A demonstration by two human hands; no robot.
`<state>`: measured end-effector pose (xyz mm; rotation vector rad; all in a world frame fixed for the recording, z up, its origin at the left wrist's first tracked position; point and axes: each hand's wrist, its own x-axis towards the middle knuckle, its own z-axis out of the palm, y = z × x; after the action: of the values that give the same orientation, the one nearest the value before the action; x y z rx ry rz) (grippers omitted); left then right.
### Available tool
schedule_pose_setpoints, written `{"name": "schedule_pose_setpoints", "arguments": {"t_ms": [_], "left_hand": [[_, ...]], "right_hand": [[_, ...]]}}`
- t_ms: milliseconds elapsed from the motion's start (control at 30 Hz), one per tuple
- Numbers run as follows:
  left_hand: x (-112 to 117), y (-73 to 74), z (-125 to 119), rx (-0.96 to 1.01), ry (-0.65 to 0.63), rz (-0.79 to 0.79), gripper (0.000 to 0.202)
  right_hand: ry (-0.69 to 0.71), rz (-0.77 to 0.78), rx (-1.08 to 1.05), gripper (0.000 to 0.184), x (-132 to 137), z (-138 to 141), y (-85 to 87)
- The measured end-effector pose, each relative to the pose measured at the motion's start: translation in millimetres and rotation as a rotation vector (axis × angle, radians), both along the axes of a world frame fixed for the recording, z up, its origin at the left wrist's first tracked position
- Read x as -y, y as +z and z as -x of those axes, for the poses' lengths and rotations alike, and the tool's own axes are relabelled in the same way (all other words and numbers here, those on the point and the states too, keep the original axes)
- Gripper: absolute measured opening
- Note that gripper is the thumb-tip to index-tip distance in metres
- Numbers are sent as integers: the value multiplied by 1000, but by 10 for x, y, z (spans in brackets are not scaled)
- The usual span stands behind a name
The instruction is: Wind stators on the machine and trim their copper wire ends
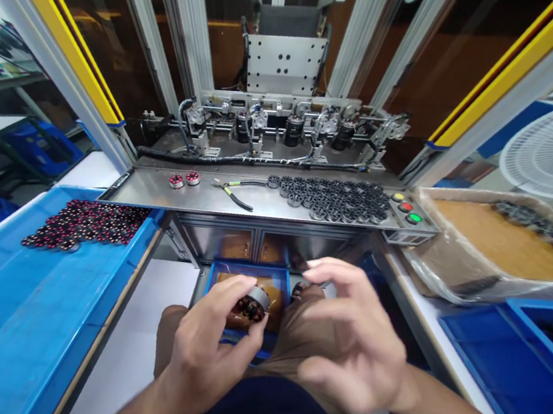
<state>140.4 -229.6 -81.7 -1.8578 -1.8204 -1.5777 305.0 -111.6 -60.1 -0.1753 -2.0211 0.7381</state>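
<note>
My left hand [203,342] is closed on a small round motor stator [258,301], with a grey metal rim and dark, coppery windings, gripped between thumb and fingers above my lap. To its right, my right hand [355,335] is apart from the stator, fingers spread and curved with nothing visible between them. Below the hands, a blue bin [285,274] with a brown bottom sits between my knees, partly hidden by the hands and legs. On the metal bench [153,190] ahead lie two red-and-silver round parts [184,180], side by side.
Pliers [235,193] lie mid-bench beside many dark ring-shaped parts [330,197]. Behind stands a machine with several winding stations [294,127]. At left, a blue tray [28,318] holds wound parts. A button box [411,217], lined carton [459,218] and fan [547,153] are at right.
</note>
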Motion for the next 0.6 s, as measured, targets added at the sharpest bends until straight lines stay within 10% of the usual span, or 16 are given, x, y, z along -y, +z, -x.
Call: {"name": "schedule_pose_setpoints", "arguments": {"t_ms": [233, 600], "left_hand": [[7, -42, 32, -183, 20, -34, 79], [197, 71, 187, 27, -309, 103, 50]], "right_hand": [[-21, -183, 152, 22, 165, 204, 47], [161, -648, 411, 8, -412, 75, 336]]}}
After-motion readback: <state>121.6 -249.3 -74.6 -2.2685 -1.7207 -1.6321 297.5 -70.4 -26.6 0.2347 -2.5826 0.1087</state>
